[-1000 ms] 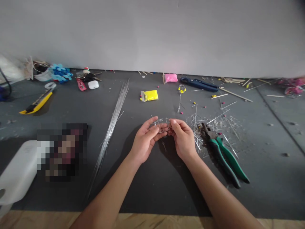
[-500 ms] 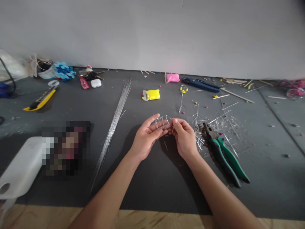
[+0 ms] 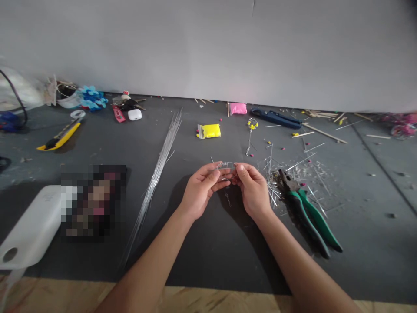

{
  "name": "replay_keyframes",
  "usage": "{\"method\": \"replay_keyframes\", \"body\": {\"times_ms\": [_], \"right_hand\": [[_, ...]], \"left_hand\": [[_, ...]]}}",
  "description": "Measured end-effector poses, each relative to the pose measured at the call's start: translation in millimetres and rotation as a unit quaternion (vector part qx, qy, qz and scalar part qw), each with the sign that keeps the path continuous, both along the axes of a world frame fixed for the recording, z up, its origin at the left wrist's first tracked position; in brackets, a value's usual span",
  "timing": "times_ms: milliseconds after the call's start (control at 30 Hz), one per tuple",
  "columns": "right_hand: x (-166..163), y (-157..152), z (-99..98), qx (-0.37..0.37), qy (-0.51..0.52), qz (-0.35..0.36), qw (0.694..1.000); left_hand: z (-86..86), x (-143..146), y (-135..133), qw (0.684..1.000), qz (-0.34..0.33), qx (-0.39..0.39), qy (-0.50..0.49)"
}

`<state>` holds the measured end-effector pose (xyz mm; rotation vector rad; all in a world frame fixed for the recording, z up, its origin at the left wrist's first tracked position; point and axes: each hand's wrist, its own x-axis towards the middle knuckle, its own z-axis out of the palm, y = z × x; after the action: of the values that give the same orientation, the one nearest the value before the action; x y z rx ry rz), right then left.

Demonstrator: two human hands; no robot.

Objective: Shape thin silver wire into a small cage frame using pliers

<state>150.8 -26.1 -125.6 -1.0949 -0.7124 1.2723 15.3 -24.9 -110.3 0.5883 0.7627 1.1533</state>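
Between my hands, above the grey table, is a small wire frame point(image 3: 227, 165) bent into rounded loops. My left hand point(image 3: 200, 189) is closed on its left side, thumb over the wire and fingers behind. On the right side, my right hand point(image 3: 254, 187) pinches the frame between thumb and fingers. Parts of the wire are hidden by the fingers. To the left lies a bundle of straight wires point(image 3: 159, 167). Green-handled pliers point(image 3: 304, 208) rest to the right, their jaws among cut wire pieces point(image 3: 272, 187).
Beyond my hands are a yellow clay packet point(image 3: 210, 131), a pink packet point(image 3: 238, 108), a wire piece with yellow beads point(image 3: 252, 124) and a dark blue tool point(image 3: 276, 118). Further left lie a yellow cutter point(image 3: 61, 135), a white earbud case point(image 3: 134, 114) and a white power bank point(image 3: 32, 226).
The wire frame has tipped, so its loops look flatter. My left thumb and fingers have closed further over it; my right hand keeps its pinch. The view has shifted slightly.
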Motion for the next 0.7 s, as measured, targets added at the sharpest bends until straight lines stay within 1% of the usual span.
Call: {"method": "replay_keyframes", "body": {"times_ms": [400, 700], "right_hand": [[-1.6, -0.5, 0.9, 0.003, -0.018, 0.015, 1.000], [-0.5, -1.0, 1.7, 0.002, -0.036, 0.017, 0.999]], "left_hand": [[-0.3, 2.9, -0.6, 0.999, 0.039, -0.004, 0.003], [1.7, 3.7, -0.3, 0.999, 0.047, -0.014, -0.005]]}}
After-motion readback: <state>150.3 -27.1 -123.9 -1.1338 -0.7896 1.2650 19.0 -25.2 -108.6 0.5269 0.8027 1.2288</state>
